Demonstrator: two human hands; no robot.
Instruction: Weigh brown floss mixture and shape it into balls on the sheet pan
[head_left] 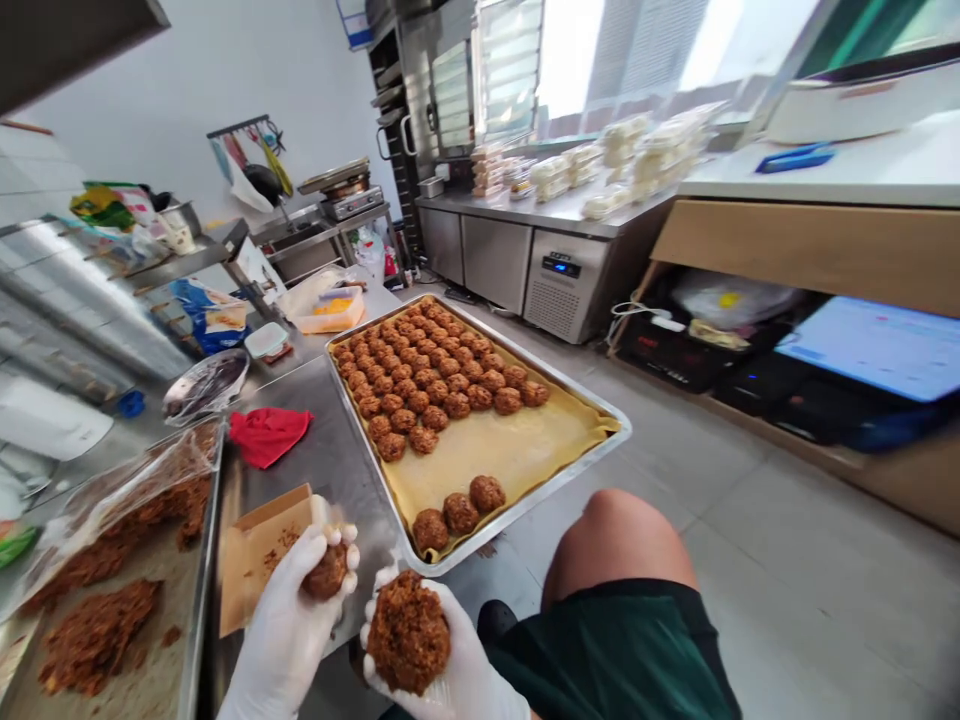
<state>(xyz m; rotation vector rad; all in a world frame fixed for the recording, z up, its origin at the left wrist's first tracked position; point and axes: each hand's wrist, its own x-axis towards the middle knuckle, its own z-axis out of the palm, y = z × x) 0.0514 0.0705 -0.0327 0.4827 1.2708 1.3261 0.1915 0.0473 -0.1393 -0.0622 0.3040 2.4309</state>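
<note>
White gloves cover both of my hands. My left hand (296, 590) curls its fingers round a small brown ball (327, 572) of sticky mixture. In my right hand (457, 640) rests a larger, rough lump of the same brown mixture (409, 632), gripped from below and the sides. Just beyond them lies a metal tray (525, 535) lined with tan paper. Rows of brown balls (435, 365) fill its far part, and three more balls (460, 512) sit along its near edge. Under my left hand is an open cardboard box (244, 560) with crumbs in it.
On the left, a second tray (202, 600) holds loose brown mixture (101, 635) partly under plastic film. A red cloth (270, 435) lies on the steel table (307, 400). Behind it stands a plastic tub (330, 310) with orange contents. My knee (622, 545) is right of the tray.
</note>
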